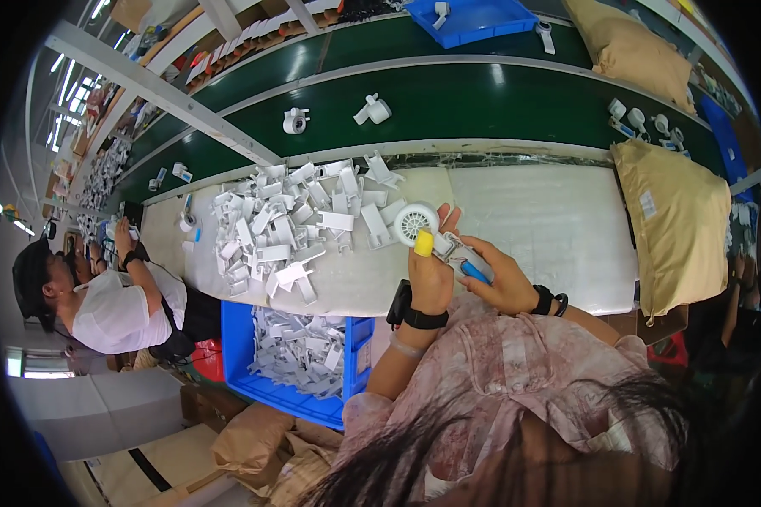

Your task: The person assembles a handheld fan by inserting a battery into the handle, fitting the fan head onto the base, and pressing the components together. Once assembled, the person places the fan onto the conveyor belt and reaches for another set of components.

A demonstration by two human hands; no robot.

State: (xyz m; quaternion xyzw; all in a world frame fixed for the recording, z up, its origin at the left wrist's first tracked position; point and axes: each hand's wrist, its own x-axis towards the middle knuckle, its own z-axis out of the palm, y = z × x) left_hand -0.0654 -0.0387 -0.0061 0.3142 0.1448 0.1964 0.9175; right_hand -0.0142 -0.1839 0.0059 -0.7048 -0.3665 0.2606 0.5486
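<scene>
Over the white work table [533, 228], my left hand [431, 283] is closed around a white handheld fan [415, 223], its round grille turned upward. A yellow wrap [424, 243] covers the thumb of that hand. The fan's handle points to the right and looks uncovered, with inner parts and a blue cylinder, likely a battery [475, 271], showing. My right hand [507, 283] grips this handle end between thumb and fingers. Just left of the fan, a heap of white plastic covers [279, 224] spreads over the table.
A blue crate [238, 346] with more white pieces stands below the table's front edge. Beyond the table runs a green conveyor [482, 110] carrying fan units [373, 109] and a blue tray [469, 25]. A brown sack [681, 228] lies right. A co-worker [127, 308] sits left.
</scene>
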